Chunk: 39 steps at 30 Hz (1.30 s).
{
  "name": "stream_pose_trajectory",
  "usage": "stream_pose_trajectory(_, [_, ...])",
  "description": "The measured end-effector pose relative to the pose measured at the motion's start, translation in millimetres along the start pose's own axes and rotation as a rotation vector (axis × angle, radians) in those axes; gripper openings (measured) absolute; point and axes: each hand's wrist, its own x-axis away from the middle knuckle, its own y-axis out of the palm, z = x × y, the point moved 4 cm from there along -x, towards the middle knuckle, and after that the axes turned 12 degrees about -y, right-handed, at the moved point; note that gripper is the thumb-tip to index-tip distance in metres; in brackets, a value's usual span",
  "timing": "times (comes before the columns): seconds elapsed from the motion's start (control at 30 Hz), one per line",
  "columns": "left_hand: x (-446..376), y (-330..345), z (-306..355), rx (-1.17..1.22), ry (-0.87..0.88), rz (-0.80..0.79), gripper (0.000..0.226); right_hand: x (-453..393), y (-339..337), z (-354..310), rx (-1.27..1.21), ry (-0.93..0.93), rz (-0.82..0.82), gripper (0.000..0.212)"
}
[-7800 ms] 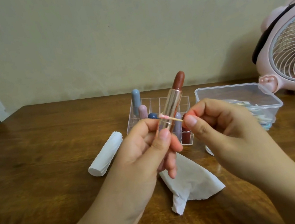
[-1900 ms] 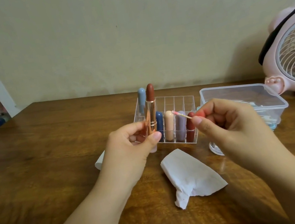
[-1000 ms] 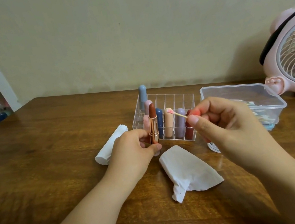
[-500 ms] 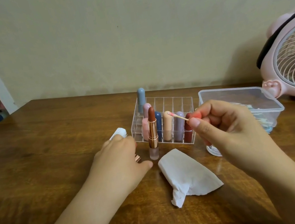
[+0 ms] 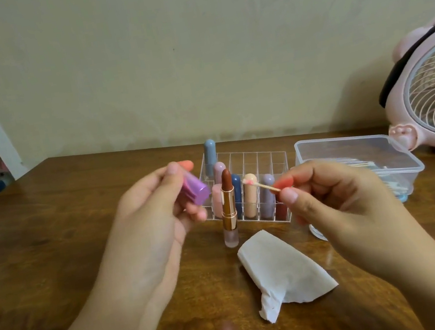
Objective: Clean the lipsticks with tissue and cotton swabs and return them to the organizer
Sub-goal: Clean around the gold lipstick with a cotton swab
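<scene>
Left hand has lifted, gripping the purple cap; right hand pinches swab beside uncapped lipstick.

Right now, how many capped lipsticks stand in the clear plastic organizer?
7: grey-blue lipstick at back left; mauve-pink lipstick before it; front row, left to right: pale pink lipstick, navy lipstick, peach lipstick, lilac lipstick, dark red lipstick, partly behind the right hand. Others may be hidden.
</scene>
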Motion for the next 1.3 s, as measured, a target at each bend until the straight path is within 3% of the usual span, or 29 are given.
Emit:
stream_pose_trajectory(0.17, [6.6,11.2,-5.9,0.115,-0.147,-0.135,0.023,2.7,5.1,-11.1,0.308,-0.231,-0.007,0.012])
stream_pose_trajectory(0.43, [10.1,13.4,-12.5,-0.005,-0.206,-0.129,0.022,4.2,8.1,-16.9,0.455,-0.322,-0.01,0.012])
stream_pose_trajectory(0.63, [6.5,9.2,-8.2,-0.259,-0.006,-0.056,0.025,4.2,-1.7,-16.4,0.355,-0.28,0.12,0.01])
stream_pose_trajectory(0.8, [15.8,20.1,-4.5,-0.369,0.104,-0.238,0.029,3.5,-6.0,-12.7,0.234,-0.219,0.147,0.009])
stream_pose_trajectory(0.93, [16.1,21.1,-2.2,-0.425,0.175,-0.282,0.032,2.1,-7.1,-11.9,0.246,-0.21,0.091,0.01])
stream_pose_trajectory(1.3, [18.0,23.6,-5.9,-0.575,0.096,-0.364,0.036,0.0,-3.1,-8.9,0.404,-0.252,-0.029,0.018])
